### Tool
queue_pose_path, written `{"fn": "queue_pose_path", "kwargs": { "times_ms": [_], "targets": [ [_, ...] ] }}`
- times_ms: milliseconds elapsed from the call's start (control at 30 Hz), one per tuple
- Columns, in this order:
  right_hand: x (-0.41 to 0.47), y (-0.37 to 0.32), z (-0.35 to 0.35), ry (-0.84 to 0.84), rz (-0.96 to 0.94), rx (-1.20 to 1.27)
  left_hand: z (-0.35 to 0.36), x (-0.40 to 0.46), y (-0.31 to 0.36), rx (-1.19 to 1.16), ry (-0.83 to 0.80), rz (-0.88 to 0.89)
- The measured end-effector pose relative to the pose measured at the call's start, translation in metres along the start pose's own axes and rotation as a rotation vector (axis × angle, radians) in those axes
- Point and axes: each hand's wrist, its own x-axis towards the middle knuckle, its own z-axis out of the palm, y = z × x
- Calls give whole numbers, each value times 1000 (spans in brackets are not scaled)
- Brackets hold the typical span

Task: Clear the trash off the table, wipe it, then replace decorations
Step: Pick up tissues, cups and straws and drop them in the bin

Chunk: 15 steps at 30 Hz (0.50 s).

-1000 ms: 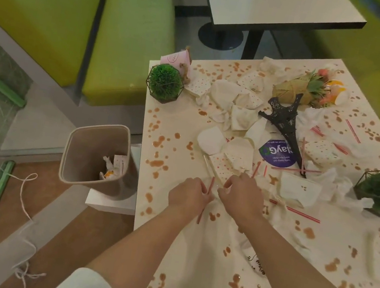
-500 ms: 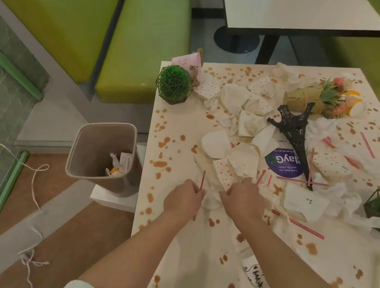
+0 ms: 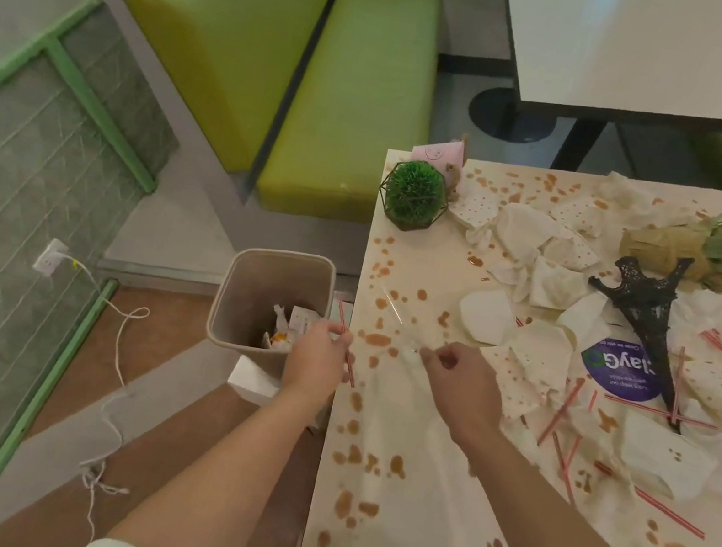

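Flanking left hand (image 3: 316, 358): bin (image 3: 270, 300), perhaps straw (image 3: 344, 342).

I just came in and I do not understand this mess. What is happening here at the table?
A person is clearing trash from a stained table. The left hand pinches a red striped straw at the table's edge, right beside the trash bin on the floor. The right hand rests curled on the table; whether it holds something is unclear. Crumpled napkins, more straws and brown spills remain, among decorations such as a black tower model and a green ball plant.
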Motion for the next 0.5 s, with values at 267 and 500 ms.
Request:
{"fn": "queue_pose_path", "kwargs": {
  "times_ms": [267,500],
  "targets": [
    [-2,-63,65,-97,-50,7,-83,56,-18,-22,130,-50],
    [0,-101,109,-88,-51,-41,-115,89,-27,121,40,-138]
  ]
}}
